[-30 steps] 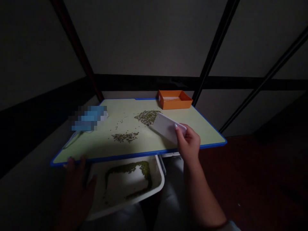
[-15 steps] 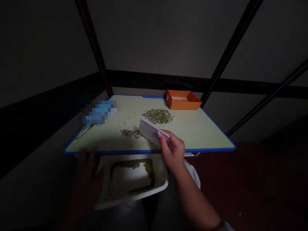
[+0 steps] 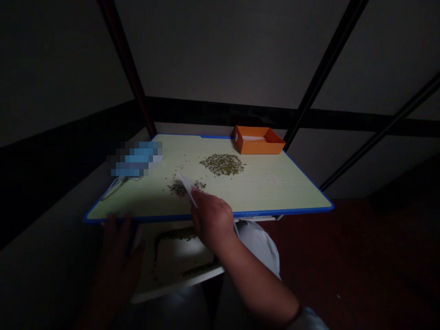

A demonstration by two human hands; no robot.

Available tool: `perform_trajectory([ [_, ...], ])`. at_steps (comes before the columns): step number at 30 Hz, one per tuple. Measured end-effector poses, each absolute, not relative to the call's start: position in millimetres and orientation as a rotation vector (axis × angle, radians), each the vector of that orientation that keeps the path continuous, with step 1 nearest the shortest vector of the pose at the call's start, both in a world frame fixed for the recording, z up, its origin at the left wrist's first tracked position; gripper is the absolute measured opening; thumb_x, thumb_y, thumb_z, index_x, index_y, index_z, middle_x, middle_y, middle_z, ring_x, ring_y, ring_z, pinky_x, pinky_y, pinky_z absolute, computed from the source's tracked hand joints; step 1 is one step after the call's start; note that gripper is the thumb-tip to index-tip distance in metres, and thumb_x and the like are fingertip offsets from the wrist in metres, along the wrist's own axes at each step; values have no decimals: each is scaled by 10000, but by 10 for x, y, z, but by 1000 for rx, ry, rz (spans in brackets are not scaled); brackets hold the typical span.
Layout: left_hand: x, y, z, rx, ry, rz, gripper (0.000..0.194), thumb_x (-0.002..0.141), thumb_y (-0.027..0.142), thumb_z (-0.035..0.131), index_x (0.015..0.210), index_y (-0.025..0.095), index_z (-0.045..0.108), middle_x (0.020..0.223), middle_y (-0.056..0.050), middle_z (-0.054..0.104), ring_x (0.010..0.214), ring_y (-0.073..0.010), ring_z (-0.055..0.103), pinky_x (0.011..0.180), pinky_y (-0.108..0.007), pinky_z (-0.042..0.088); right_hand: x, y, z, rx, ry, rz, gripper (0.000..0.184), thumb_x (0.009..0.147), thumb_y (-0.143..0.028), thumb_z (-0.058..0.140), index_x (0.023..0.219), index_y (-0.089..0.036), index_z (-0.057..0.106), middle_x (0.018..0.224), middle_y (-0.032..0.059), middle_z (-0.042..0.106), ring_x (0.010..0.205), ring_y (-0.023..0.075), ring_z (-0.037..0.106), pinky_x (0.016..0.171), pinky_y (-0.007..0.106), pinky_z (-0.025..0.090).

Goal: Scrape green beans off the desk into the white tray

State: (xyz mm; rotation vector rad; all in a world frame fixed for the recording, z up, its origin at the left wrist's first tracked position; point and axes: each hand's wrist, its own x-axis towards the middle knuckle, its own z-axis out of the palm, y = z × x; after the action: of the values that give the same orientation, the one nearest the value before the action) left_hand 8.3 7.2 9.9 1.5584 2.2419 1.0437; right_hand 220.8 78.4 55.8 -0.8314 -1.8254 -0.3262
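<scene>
My right hand point(image 3: 215, 224) is closed round a thin white card point(image 3: 188, 187), held tilted with its lower edge at a small patch of dark seeds point(image 3: 177, 189) on the pale green table. Some of those seeds lie on either side of the card. A larger heap of green and pale seeds point(image 3: 223, 164) lies behind it. My left hand point(image 3: 118, 256), in deep shade, has its fingers apart at the table's front edge, beside a white tray point(image 3: 178, 286). Green seeds point(image 3: 178, 234) line the tray's inner edges; my right hand and forearm hide its right part.
An orange open box point(image 3: 261, 146) with something white inside stands at the table's back right. A blurred-out blue object point(image 3: 137, 158) with a white cord lies at the left. The blue-edged table point(image 3: 288, 183) stands near dark-framed wall panels.
My right hand has moved left and turned, carrying the white card, which now shows nearly edge-on among the dark seeds. My left hand has barely moved.
</scene>
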Motion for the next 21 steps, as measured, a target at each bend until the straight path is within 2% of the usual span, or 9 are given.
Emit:
perform_trajectory([
  [5, 96, 60, 115, 1555, 2240, 1059, 758, 822, 585, 407, 1461, 182, 345, 1672, -89, 86, 1530, -264, 60, 1243, -511, 147, 2285, 787, 517, -874, -1767, -344, 300, 921, -155, 454, 1125, -117, 670, 936, 119, 796, 814, 193, 750, 778, 282, 600],
  [11, 133, 62, 148, 1555, 2242, 1049, 777, 814, 566, 410, 1450, 123, 355, 1667, -129, 96, 1533, -267, 78, 1243, -487, 154, 2454, 772, 525, -957, -1689, -322, 306, 928, -160, 465, 1141, -142, 685, 914, 106, 798, 744, 194, 752, 719, 291, 597],
  [16, 119, 58, 114, 1577, 2238, 1065, 773, 826, 570, 389, 1454, 122, 342, 1672, -125, 83, 1537, -250, 66, 1248, -475, 149, 2709, 807, 612, -964, -1487, -13, 238, 919, -194, 520, 1050, -192, 719, 956, 74, 789, 830, 186, 737, 753, 286, 570],
  [19, 120, 50, 111, 1581, 2234, 1067, 766, 828, 566, 393, 1458, 133, 337, 1674, -116, 75, 1537, -248, 62, 1247, -476, 151, 2930, 896, 648, -983, -1335, 238, 168, 895, -281, 573, 906, -197, 718, 820, 32, 759, 738, 171, 685, 672, 270, 532],
  [21, 130, 47, 122, 1583, 2233, 1063, 759, 830, 556, 396, 1456, 130, 341, 1672, -122, 83, 1536, -251, 65, 1246, -475, 151, 3064, 963, 653, -1001, -1255, 373, 188, 861, -346, 615, 803, -186, 695, 708, 4, 700, 658, 152, 622, 597, 246, 482],
])
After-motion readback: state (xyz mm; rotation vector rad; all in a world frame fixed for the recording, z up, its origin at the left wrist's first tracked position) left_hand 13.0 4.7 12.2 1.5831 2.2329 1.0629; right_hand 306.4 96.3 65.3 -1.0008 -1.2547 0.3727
